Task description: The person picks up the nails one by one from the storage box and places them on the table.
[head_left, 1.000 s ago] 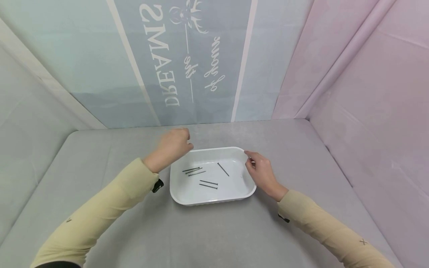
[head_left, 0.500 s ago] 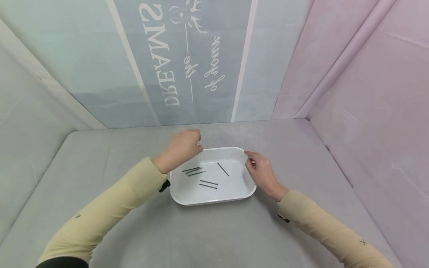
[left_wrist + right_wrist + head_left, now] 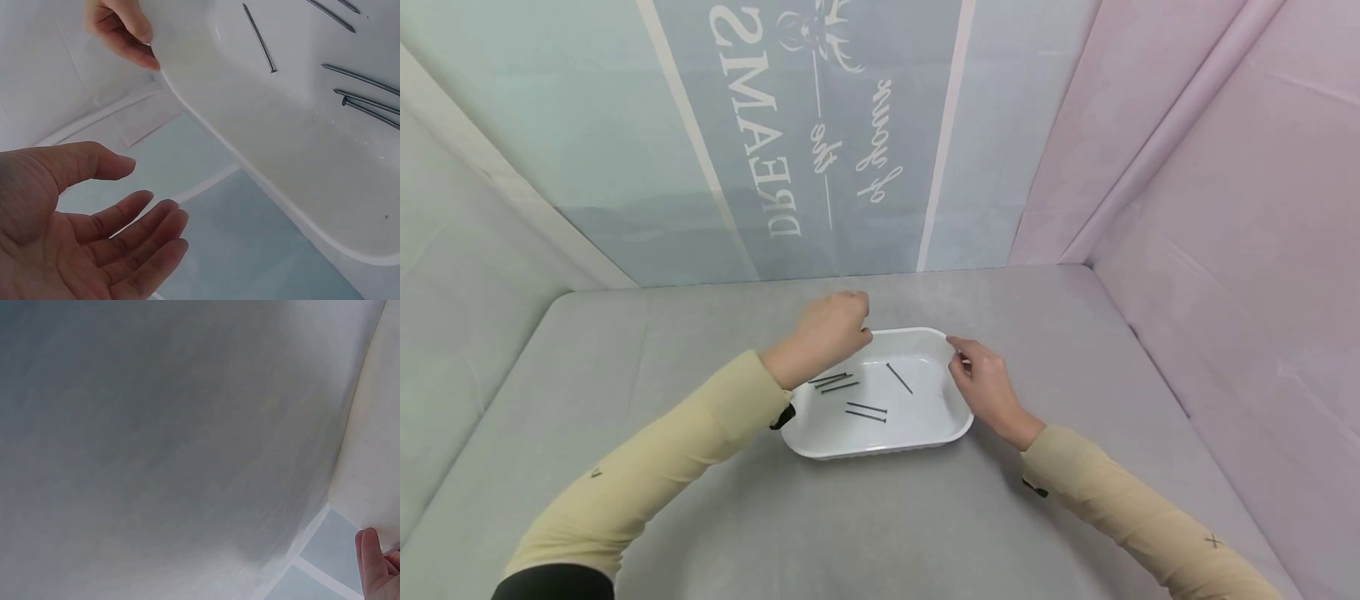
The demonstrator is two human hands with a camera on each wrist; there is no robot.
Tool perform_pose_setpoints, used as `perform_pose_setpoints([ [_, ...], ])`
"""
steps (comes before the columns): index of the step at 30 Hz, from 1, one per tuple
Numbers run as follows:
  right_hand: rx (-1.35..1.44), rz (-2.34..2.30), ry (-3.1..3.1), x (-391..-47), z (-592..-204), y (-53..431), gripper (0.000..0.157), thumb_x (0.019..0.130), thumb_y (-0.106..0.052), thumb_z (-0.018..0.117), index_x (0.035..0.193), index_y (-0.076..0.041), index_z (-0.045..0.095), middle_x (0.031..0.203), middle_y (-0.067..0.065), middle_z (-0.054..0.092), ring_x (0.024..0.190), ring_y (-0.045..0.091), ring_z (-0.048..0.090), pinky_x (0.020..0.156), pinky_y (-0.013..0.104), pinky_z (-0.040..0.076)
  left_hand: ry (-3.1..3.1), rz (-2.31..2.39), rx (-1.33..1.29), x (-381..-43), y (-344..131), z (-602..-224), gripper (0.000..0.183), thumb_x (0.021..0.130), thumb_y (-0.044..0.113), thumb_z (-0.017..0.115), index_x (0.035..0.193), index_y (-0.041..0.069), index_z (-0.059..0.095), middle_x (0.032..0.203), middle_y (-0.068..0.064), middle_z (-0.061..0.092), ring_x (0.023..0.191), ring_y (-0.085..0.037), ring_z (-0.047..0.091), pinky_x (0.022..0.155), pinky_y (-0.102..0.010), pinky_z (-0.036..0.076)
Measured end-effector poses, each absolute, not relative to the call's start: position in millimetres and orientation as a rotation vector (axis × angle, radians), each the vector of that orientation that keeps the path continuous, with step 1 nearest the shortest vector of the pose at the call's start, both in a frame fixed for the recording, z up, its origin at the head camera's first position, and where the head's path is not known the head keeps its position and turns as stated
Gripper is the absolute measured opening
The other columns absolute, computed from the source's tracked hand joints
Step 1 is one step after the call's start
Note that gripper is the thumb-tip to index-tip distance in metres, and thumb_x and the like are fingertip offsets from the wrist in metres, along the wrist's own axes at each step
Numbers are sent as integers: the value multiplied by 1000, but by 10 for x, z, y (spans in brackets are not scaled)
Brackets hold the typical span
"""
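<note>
- Wall, pale and faintly creased, at far left [image 3: 467,292].
- Left sleeve [image 3: 662,450], cream, a small dark V mark on it; black shape [image 3: 553,583] at the frame's lower edge.
- Left hand [image 3: 826,329] above the far rim, toward its left part. Head view hides most of the fingers; left wrist view shows thumb spread wide from four loosely bent fingers, palm bare, nothing held, fingertips apart from the rim.
- White tray [image 3: 917,433], upright on grey tabletop [image 3: 880,525], rounded corners, long side across; between the two hands.
- Six nails in all, dark metal, lying on the tray floor. Leftmost, three nails [image 3: 840,387] close together, roughly alike in slant.
- Next, nearer the person, two nails [image 3: 867,416], nearly parallel, heads to the right.
- Farther right, a single nail [image 3: 899,378], slanting, head toward the far rim, well apart from the rest.
- Backdrop [image 3: 895,250] behind, blue-grey, mirrored white lettering.
- Right hand [image 3: 988,385] at the far right corner: thumb and forefinger narrow, pinching the tray's rim.
- Right sleeve [image 3: 1120,508], cream, small X mark; black piece [image 3: 1034,488] under the cuff.
- Pinkish wall [image 3: 1232,250] at far right.
</note>
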State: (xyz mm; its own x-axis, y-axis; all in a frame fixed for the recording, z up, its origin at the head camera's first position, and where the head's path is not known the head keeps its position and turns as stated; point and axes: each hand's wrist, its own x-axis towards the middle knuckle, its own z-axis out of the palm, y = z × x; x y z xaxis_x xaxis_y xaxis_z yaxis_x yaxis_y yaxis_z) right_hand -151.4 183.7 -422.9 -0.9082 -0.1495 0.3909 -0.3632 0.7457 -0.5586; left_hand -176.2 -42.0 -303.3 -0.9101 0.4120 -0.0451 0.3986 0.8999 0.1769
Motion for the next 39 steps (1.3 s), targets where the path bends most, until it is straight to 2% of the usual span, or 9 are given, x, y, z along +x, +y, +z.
perform_pose_setpoints([
  [6, 400, 950, -2608, -1519, -4233, 1835, 31, 84, 1, 47, 113, 4, 59, 108, 18, 62, 86, 25, 64, 69, 30, 54, 2977, 269, 701, -1768, -356, -3041, 9, 84, 11, 57, 88, 4, 56, 78, -6, 56, 65, -18, 53, 55, -28, 45],
  [15, 407, 959, -2614, -1530, -4245, 1843, 32, 85, 0, 46, 114, 3, 60, 110, 16, 62, 87, 23, 63, 70, 29, 54, 2956, 206, 914, -1768, -269, -3101, 23, 85, 11, 56, 106, 3, 58, 96, -8, 61, 82, -19, 59, 68, -29, 49],
  [29, 409, 955, -2603, -1527, -4251, 1843, 32, 84, 1, 46, 113, 4, 60, 108, 17, 62, 85, 23, 64, 68, 29, 54, 2941, 130, 1105, -1793, -142, -3220, 18, 84, 9, 58, 101, 5, 59, 91, -5, 61, 80, -18, 59, 63, -27, 49],
  [39, 410, 950, -2618, -1514, -4239, 1840, 32, 85, 0, 46, 114, 4, 59, 108, 17, 62, 86, 23, 63, 68, 29, 54, 2895, 49, 1290, -1846, -70, -3356, 20, 83, 7, 58, 103, 6, 59, 92, -3, 61, 82, -17, 58, 68, -24, 48],
])
